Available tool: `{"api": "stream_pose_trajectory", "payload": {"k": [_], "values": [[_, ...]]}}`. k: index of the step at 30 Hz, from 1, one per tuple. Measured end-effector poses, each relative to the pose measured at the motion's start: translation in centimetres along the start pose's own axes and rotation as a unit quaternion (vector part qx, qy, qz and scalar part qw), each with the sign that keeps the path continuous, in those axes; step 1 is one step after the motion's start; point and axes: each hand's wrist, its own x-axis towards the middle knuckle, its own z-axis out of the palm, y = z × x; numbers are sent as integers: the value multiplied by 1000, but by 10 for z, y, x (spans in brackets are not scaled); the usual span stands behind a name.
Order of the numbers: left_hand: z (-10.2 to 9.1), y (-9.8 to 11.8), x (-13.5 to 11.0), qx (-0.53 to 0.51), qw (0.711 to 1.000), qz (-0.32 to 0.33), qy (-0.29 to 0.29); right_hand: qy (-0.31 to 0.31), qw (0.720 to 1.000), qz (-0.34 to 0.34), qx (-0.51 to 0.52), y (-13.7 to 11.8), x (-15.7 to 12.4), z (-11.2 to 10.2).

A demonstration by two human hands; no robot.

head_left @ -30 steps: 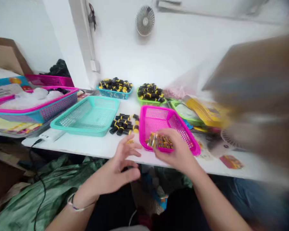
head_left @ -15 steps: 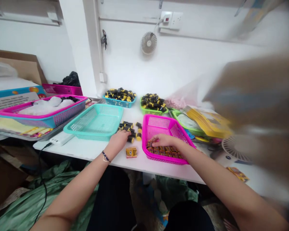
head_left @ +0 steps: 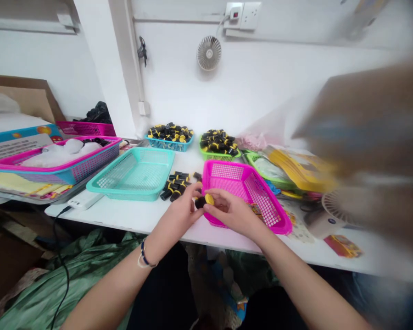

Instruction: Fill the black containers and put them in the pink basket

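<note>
My left hand [head_left: 179, 211] and my right hand [head_left: 231, 211] meet at the table's front edge, fingers pinched together on one small black piece with a yellow cap [head_left: 205, 200]. Just behind them stands a pink mesh basket [head_left: 247, 182] with a few wrapped items at its near side. A loose pile of black-and-yellow pieces [head_left: 177, 182] lies on the white table [head_left: 124, 213] to the left of the pink basket, close to my left hand.
A teal mesh basket [head_left: 134, 173] sits to the left. At the back a blue basket [head_left: 170, 144] and a green basket [head_left: 217, 155] hold more black-and-yellow pieces. Stacked pink and blue trays [head_left: 58, 170] stand far left. Yellow packets [head_left: 298, 170] and a small fan [head_left: 335, 210] lie right.
My left hand left the pile and my right hand came out of the pink basket; both now pinch one black-and-yellow piece. The small orange packet on the table is hidden.
</note>
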Motion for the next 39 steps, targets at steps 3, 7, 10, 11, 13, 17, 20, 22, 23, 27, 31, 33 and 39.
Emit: {"api": "stream_pose_trajectory", "payload": {"k": [3, 7, 10, 11, 13, 17, 20, 22, 23, 27, 31, 33, 39], "values": [[4, 7, -19, -13, 1000, 4, 20, 44, 997, -16, 59, -2, -23, 9], [17, -20, -35, 55, 998, -5, -16, 137, 985, -24, 103, 5, -62, 2], [26, -40, -46, 79, 995, -3, -67, 188, 974, -17, 126, 13, -98, -4], [28, -44, -49, 83, 993, -1, -79, 197, 971, -13, 132, 16, -110, -5], [27, -46, -53, 88, 992, 2, -95, 208, 969, 0, 136, 20, -130, -5], [22, -44, -52, 73, 992, -5, -107, 239, 964, 27, 118, 23, -156, -7], [20, -45, -47, 43, 994, -33, -91, 261, 960, 33, 94, 23, -165, -9], [18, -46, -45, 16, 996, -60, -64, 268, 959, 37, 85, 24, -168, -10], [17, -46, -44, 0, 996, -75, -45, 270, 959, 39, 84, 24, -169, -11], [8, -32, -49, -90, 985, -141, 43, 274, 956, 41, 97, 27, -172, -8], [12, 3, -62, -246, 954, -168, 34, 272, 952, 38, 135, 25, -168, -1], [21, 23, -70, -332, 927, -171, -8, 260, 951, 26, 164, 21, -165, 3], [51, 49, -92, -450, 873, -185, -39, 225, 957, 8, 182, 9, -161, 5]]}}
